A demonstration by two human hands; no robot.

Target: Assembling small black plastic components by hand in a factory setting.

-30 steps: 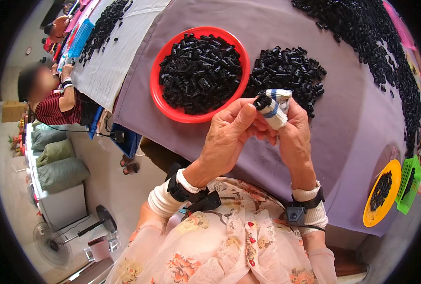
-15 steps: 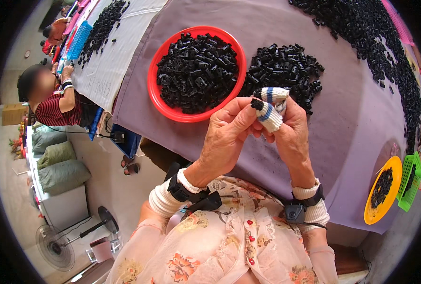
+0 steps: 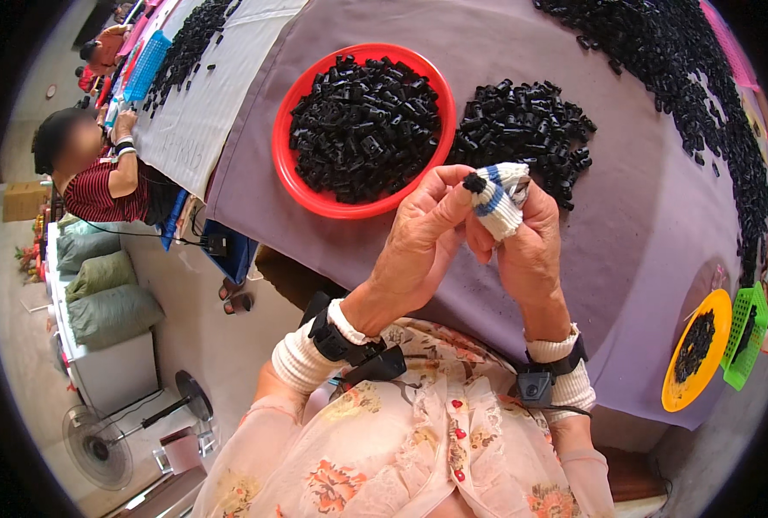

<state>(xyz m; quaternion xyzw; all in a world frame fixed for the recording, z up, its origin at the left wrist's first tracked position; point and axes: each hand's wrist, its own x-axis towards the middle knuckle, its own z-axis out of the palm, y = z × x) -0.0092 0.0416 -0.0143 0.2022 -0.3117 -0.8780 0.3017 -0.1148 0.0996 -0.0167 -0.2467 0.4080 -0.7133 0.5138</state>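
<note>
In front of my chest both hands meet around white knitted finger sleeves [image 3: 499, 205] with blue stripes and a fuzzy black tip. My left hand [image 3: 423, 229] has its thumb and forefinger pinched at the black tip. From the other side my right hand [image 3: 530, 246] closes on the sleeves; whether they sit on its fingers or are only held, I cannot tell. A small shiny patch shows between the knit and my right fingers. Just beyond my hands are a red basin [image 3: 362, 207] full of small black plastic parts and a loose pile of the same parts [image 3: 526, 129].
Mauve cloth [image 3: 634, 198] covers the table. A larger spread of black parts [image 3: 660, 52] runs along the far right. An orange plate [image 3: 682, 393] and green basket [image 3: 746, 337] stand at the right edge. Left, a person in a striped top [image 3: 107, 194] sits near a fan [image 3: 99, 445].
The two sleeves, seen apart before, now overlap and look like one piece. My left hand has shifted slightly right. The whole view has tilted a little.
</note>
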